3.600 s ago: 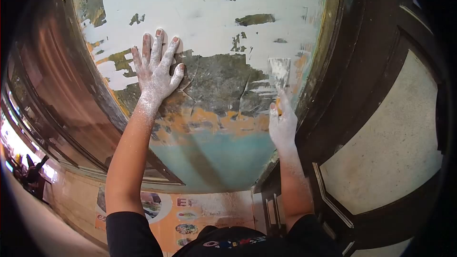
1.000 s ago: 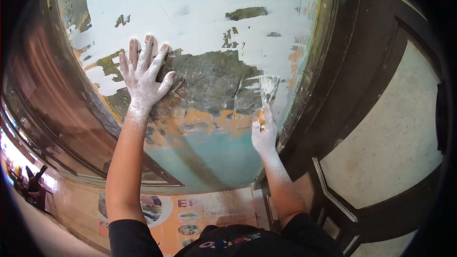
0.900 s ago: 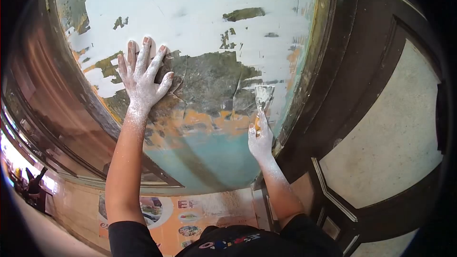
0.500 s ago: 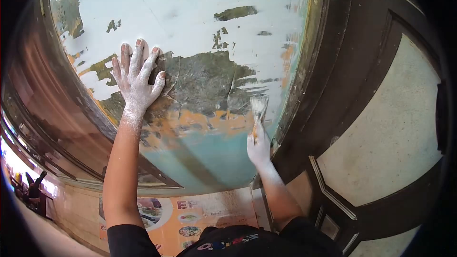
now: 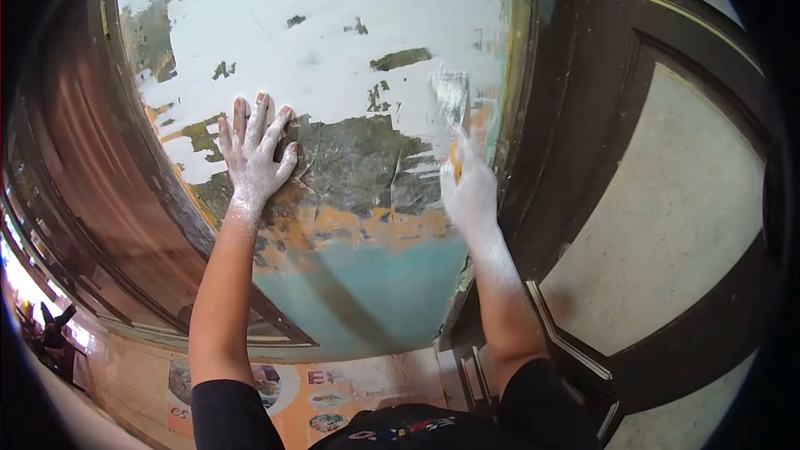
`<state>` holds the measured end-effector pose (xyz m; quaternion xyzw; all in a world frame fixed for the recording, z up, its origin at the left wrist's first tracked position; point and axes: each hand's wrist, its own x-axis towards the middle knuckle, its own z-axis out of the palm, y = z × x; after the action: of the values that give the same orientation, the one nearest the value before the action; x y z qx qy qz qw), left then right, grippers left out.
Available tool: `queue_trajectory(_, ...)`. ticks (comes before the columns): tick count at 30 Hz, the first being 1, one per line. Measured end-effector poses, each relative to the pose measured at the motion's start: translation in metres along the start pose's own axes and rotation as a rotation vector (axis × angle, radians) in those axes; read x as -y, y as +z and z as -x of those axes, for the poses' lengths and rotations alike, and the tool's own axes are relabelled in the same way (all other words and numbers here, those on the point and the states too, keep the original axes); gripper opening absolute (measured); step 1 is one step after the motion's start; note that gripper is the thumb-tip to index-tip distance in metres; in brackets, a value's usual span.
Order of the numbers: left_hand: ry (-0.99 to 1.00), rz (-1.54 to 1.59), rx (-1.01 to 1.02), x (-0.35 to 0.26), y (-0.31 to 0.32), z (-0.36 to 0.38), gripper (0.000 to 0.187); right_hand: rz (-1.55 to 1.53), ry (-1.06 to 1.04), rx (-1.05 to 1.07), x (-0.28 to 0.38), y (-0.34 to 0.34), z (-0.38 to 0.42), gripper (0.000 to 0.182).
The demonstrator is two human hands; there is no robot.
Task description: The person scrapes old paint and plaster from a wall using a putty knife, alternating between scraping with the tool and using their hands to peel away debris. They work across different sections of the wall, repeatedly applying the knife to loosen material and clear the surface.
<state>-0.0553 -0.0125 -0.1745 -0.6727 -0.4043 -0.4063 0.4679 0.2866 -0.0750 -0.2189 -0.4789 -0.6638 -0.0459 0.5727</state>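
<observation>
A scraper [image 5: 451,98] with an orange handle is gripped in my right hand [image 5: 472,192], its wide, white-smeared blade up against the wall near the right side. White dust coats both hands and the forearms. My left hand [image 5: 257,161] lies flat on the wall with its fingers spread, at the border of a bare dark patch [image 5: 354,158]. The wall [image 5: 275,42] carries white coating above, dark bare spots, an orange band across the middle and a blue-green painted area [image 5: 392,283] below.
A dark wooden door [image 5: 575,142] with pale panels stands at the right. Dark-framed brown glass [image 5: 92,183] runs along the left. On the floor at the wall's foot lies an orange printed banner [image 5: 375,400]. Dark objects [image 5: 54,333] sit at the far left.
My right hand has moved up the wall with the scraper, from beside the dark patch into the white area. The left hand keeps its place on the wall while the view has shifted slightly.
</observation>
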Motion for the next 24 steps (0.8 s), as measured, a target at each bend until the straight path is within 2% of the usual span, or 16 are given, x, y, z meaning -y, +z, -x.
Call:
queue_trajectory(3, -0.009, -0.017, 0.021, 0.0, 0.001, 0.003, 0.066, 0.055, -0.093, -0.093, -0.03, 0.015, 0.05, 0.054)
queue_trajectory(5, 0.0, -0.024, 0.051, 0.0, 0.0, 0.0, 0.066, 0.084, 0.09, 0.033, -0.037, 0.009, 0.06, 0.054)
queue_trajectory(6, -0.005, -0.052, 0.097, 0.0, -0.001, 0.0, 0.067, 0.063, -0.059, -0.101, -0.033, 0.005, 0.047, 0.054)
queue_trajectory(15, -0.026, -0.082, 0.198, -0.008, -0.009, -0.003, 0.073, 0.169, -0.137, -0.151, 0.046, -0.063, -0.12, 0.049)
queue_trajectory(17, -0.041, -0.048, 0.29, -0.01, -0.02, -0.012, 0.072, 0.218, -0.182, -0.191, 0.063, -0.075, -0.15, 0.046)
queue_trajectory(20, -0.004, -0.052, 0.265, -0.007, -0.026, -0.042, 0.07, 0.214, -0.174, -0.21, 0.082, -0.089, -0.171, 0.046)
queue_trajectory(24, -0.002, -0.073, 0.229, -0.003, -0.036, -0.091, 0.068, 0.261, -0.138, -0.134, 0.068, -0.085, -0.143, 0.047)
